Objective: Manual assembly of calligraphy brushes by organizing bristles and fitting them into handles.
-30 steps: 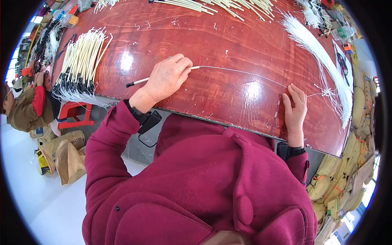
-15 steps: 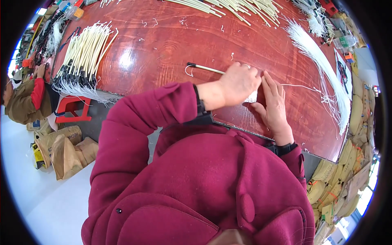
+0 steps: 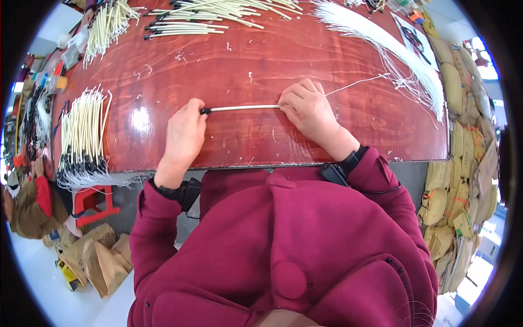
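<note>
Cream tube (image 3: 245,107), slender, with a black fitting (image 3: 205,111) at its left end: stretched nearly level between two bare hands, above the front part of a red-brown table (image 3: 229,71). Entries follow from left to right.

Co-worker (image 3: 41,210), one, at far left, in brown with a red sleeve.

Stool (image 3: 80,206), red, below the table's left edge; paper bags (image 3: 106,267), brown, on the floor near it.

Bundle of cream tubes (image 3: 81,122), black ends toward the near edge, white threads hanging over it.

Left hand (image 3: 185,131): fingers drawn together at the black fitting, thumb side to it, gap closed; the tube runs rightward out of this pinch.

Pile of cream tubes (image 3: 218,13), loose, at the table's far side.

Right hand (image 3: 310,111): fingers curled in and thumb beneath, closed about the tube's right end, which the hand hides.

Cord (image 3: 354,84), single, white, running from behind the right hand up to the right.

Sheaf of white strands (image 3: 406,62), lying aslant at the table's right.

Sacks (image 3: 452,180), tan, stacked beyond the right edge.
</note>
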{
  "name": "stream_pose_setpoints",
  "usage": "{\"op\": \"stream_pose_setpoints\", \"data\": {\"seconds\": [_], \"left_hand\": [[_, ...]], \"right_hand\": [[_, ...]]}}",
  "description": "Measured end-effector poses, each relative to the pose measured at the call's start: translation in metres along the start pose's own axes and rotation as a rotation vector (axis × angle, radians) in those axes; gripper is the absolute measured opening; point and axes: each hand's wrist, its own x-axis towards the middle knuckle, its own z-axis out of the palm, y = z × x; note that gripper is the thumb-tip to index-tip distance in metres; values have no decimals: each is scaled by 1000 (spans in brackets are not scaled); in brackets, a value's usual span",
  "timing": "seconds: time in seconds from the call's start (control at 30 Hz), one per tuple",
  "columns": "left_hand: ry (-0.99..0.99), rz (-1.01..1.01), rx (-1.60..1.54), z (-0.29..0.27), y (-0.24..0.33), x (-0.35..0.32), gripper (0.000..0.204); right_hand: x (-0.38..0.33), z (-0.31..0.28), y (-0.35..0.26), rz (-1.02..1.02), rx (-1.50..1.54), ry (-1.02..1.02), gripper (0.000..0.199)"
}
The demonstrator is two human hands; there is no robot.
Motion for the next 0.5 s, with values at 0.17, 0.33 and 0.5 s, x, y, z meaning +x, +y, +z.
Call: {"op": "stream_pose_setpoints", "data": {"seconds": [0.17,0.33,0.5], "left_hand": [[0,-80,119,-37,-39,-21,12],[-138,-273,375,-107,-130,-68,14],[91,9,410,-105,-68,-55,33]], "right_hand": [[-29,-29,14,78,-88,-57,8],[-78,-77,25,163,113,-226,12],[-79,-96,40,198,53,-83,30]]}}
